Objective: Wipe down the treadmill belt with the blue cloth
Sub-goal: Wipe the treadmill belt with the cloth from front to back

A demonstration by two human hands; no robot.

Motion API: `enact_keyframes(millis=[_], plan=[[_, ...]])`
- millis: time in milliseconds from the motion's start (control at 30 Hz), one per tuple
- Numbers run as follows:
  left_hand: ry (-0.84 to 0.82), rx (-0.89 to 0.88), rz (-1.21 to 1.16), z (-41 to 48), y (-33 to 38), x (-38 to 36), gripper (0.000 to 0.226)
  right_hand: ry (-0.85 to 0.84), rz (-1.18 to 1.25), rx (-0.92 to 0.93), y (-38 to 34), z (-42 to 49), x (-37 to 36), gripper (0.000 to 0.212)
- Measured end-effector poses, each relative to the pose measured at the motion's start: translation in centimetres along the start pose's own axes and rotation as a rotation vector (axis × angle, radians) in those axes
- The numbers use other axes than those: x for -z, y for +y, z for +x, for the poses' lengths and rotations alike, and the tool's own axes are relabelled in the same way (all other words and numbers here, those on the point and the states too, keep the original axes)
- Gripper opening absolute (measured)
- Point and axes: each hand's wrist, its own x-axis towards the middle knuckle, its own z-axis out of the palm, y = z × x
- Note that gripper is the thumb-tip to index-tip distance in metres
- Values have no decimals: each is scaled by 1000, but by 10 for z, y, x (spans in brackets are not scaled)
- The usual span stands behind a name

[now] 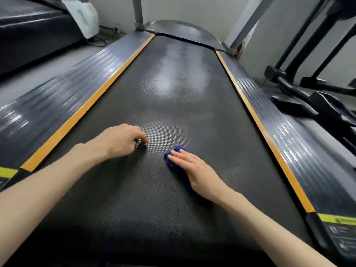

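Note:
The dark textured treadmill belt [173,89] runs away from me, with a pale sheen further up its middle. A bunched blue cloth [172,158] lies on the belt just right of centre. My right hand [194,170] presses flat on top of it, fingers stretched forward, and covers most of the cloth. To the left, my left hand [120,140] rests on the belt on curled fingertips and holds nothing. About a hand's width separates the two hands.
Orange strips [92,99] and ribbed grey side rails [289,135] border the belt on both sides. Grey uprights [138,12] stand at the far end. Another treadmill [34,31] is at the left, black exercise equipment [312,89] at the right.

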Motion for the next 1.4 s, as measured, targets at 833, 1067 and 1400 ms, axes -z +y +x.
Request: enact_keyframes(millis=[833, 1067, 1400], plan=[[-31, 29, -238, 28, 8, -11, 69, 180, -153, -507, 81, 36, 41, 45], [10, 35, -172, 35, 13, -9, 59, 2, 10, -50, 61, 50, 18, 53], [8, 73, -191, 35, 13, -10, 56, 79, -65, -76, 12, 66, -18, 54]])
